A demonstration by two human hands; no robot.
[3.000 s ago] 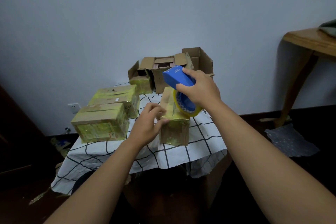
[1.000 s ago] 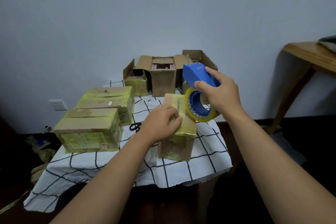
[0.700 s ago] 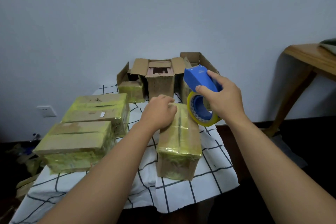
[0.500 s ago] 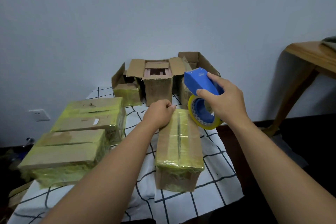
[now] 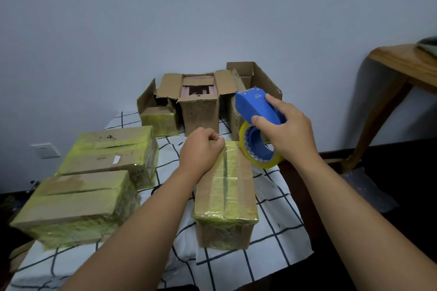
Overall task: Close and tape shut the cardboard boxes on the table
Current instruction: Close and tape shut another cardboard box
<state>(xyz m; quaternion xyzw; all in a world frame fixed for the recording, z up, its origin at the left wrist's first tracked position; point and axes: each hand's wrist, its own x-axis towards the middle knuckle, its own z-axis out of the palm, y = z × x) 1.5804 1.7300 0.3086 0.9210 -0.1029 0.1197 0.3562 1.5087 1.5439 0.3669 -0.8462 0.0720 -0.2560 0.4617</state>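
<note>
Bracing the nearest cardboard box (image 5: 225, 194) on the checked cloth (image 5: 279, 215), your left hand (image 5: 201, 151) is curling against its far top edge, while your right hand (image 5: 287, 133) is gripping the blue tape dispenser (image 5: 256, 111) just beyond, poised for another strip; open boxes (image 5: 201, 101) are waiting behind.

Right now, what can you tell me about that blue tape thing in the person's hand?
The tape dispenser is a blue plastic hand tool with a wedge-shaped handle and a roll of yellowish clear tape on its wheel. The right hand grips the handle, holding it tilted just above the far end of the taped box.
</note>
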